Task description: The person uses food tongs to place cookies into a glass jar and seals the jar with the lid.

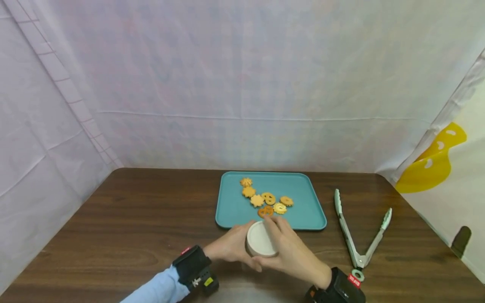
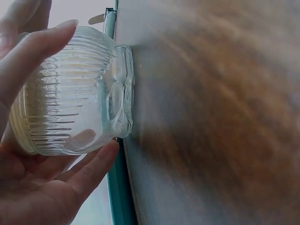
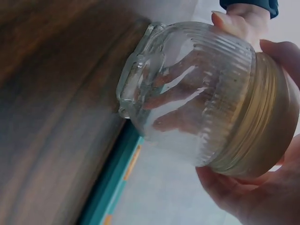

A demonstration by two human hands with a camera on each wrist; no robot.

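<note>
A clear ribbed glass jar [image 2: 79, 93] with a pale lid [image 1: 261, 238] is between the two hands, in front of the tray. My left hand [image 1: 232, 244] holds the jar's glass body, thumb on one side and fingers round the other. From the other side my right hand [image 1: 289, 248] grips the lid at its rim, as the right wrist view also shows. The lid sits on the jar. The jar's foot is at the tabletop; whether it touches is hard to tell. Through the glass I see the left hand's fingers [image 3: 178, 98] behind it.
Beyond the jar lies a blue-green tray [image 1: 303, 185] bearing several biscuits [image 1: 257, 200] and a pretzel [image 1: 265, 211]. Spread metal tongs [image 1: 350, 240] with pale green tips lie to the right on the brown wooden table [image 1: 132, 219]. Pale cloth [image 1: 242, 84] hangs behind.
</note>
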